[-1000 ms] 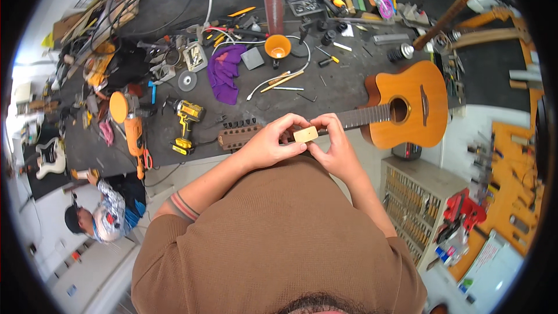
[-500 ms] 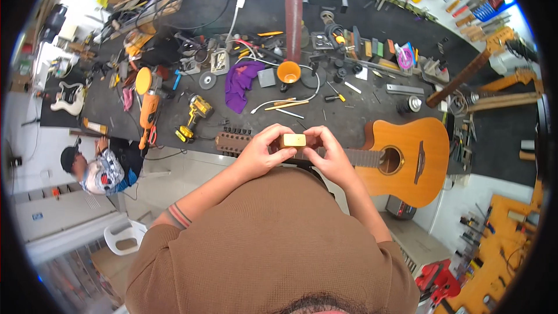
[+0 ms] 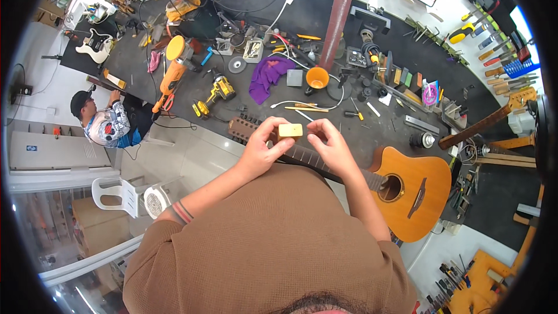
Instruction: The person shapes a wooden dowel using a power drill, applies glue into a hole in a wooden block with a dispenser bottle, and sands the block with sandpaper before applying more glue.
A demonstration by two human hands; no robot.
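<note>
My left hand point(image 3: 261, 151) grips a pale yellow rectangular block point(image 3: 290, 130) between thumb and curled fingers, above a guitar neck. My right hand point(image 3: 327, 145) is just right of the block, slightly apart from it, its fingers loosely bent and holding nothing visible. An acoustic guitar point(image 3: 430, 186) lies at the bench's near edge, its dark headstock point(image 3: 239, 129) left of my hands and its body to the lower right.
The dark bench point(image 3: 369, 131) holds a cordless drill point(image 3: 218, 90), orange polisher point(image 3: 171, 78), purple cloth point(image 3: 267, 75), orange cup point(image 3: 318, 78), cables and small tools. A co-worker point(image 3: 107, 122) stands at left near a white chair point(image 3: 119, 196). A red post point(image 3: 336, 20) rises behind the cup.
My right hand has come away from the block, leaving it in my left hand. The view has turned, so the guitar body appears lower and the co-worker higher.
</note>
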